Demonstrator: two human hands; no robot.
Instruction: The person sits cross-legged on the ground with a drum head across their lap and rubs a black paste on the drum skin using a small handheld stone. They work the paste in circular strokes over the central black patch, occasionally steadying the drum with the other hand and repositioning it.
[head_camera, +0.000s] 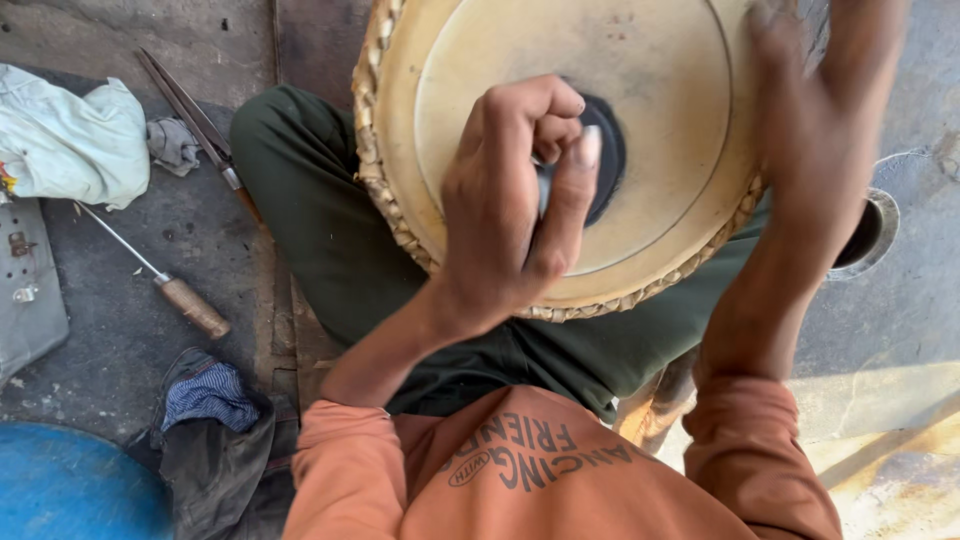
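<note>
The left hand (515, 200) is closed on a small grey tool (543, 185) at the black patch (605, 150) of the drum (640, 120) (braided rim), while the right hand (815, 120), open and blurred, rests flat on its edge.

Drum (560, 150) top cut off by edge; right hand (810, 130) blurred – left hand (505, 200) grip hides small tool.
</note>
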